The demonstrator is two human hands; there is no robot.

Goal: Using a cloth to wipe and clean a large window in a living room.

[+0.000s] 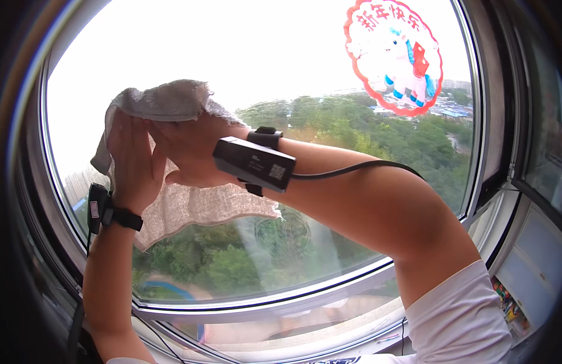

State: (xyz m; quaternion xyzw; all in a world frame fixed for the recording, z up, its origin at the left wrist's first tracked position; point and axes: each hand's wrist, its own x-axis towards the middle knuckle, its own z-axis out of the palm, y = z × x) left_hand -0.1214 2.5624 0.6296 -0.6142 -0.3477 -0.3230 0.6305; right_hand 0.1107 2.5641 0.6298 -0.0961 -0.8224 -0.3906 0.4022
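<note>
A pale, frayed cloth (208, 204) lies against the glass of a large window (281, 255), its upper part folded over the fingers. My left hand (137, 159) is raised upright against the cloth, fingers together and pointing up, the tips covered by the fold. Beside it, touching or nearly so, my right hand (190, 148) reaches in from the right with its fingers partly under the same fold. Whether the fingers grip the cloth or only press it cannot be told. Both wrists carry strapped black devices with cables.
A round red-edged sticker with a cartoon horse (406, 63) is on the upper right of the pane. The window frame (263, 305) runs along the bottom and sides. At the right stands an open window sash (542, 136); a pale cabinet (531, 259) is below it.
</note>
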